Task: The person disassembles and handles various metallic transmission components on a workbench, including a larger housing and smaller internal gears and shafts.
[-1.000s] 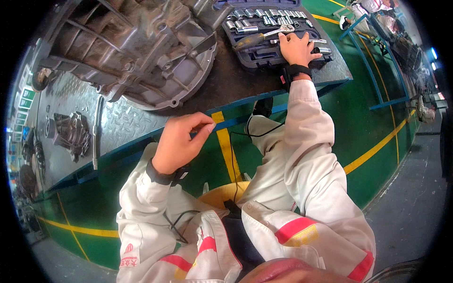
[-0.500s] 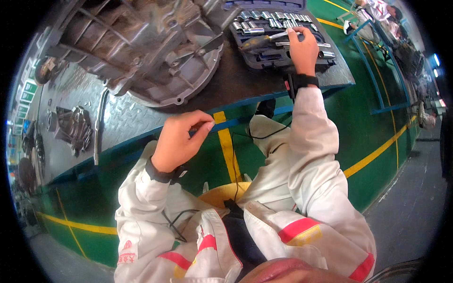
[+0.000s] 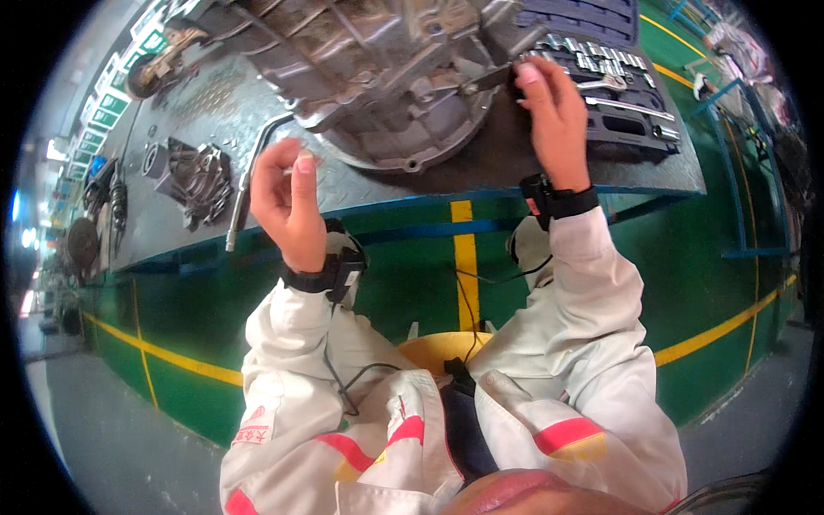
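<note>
My left hand (image 3: 289, 202) is raised over the bench's front edge, beside a long metal bar (image 3: 243, 184). Its fingers are loosely bent, the thumb stands apart, and nothing shows in it. My right hand (image 3: 556, 124) reaches between the large grey gearbox housing (image 3: 378, 129) and the socket set case (image 3: 627, 129). Its fingers bend forward by a dark, narrow part (image 3: 491, 79) at the housing's edge. What they grip is mostly hidden. In the case lie several shiny sockets (image 3: 592, 58), a ratchet (image 3: 608, 83) and an extension bar (image 3: 631, 108).
A smaller metal casting (image 3: 193, 176) lies on the left of the steel bench (image 3: 283, 227). Dark shafts (image 3: 118, 202) lie at the far left. A cable hangs between my arms and body. A blue frame (image 3: 738, 172) and another person (image 3: 742, 56) are at the right.
My right hand has moved away from the sockets to the case's left side, near the housing. The screwdriver seen in the case no longer shows. My left hand has moved toward the metal bar.
</note>
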Tool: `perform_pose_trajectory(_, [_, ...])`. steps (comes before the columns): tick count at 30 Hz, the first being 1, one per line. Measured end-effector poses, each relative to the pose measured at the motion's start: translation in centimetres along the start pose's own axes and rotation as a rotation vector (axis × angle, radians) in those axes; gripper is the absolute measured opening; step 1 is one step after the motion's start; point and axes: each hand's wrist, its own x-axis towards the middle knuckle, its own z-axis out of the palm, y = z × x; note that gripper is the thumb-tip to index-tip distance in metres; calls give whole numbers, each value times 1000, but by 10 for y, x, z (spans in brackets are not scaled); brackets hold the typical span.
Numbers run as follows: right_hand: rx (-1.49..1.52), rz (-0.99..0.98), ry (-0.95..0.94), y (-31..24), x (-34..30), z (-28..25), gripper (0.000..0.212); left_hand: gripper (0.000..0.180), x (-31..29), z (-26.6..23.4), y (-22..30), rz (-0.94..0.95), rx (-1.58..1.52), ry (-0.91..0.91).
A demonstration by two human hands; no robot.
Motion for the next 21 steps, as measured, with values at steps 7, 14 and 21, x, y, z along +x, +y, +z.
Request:
perform_pose_trajectory(7, [278,49,69,19,68,10,63,56,43,24,-12,187,-131,267])
perform_pose_trajectory(14, [364,-7,14,-5,99,34,54,58,100,76,0,606,52,525])
perform_pose_trajectory(21, [397,-3,21,6,85,59,47,56,97,54,-6,621,129,538])
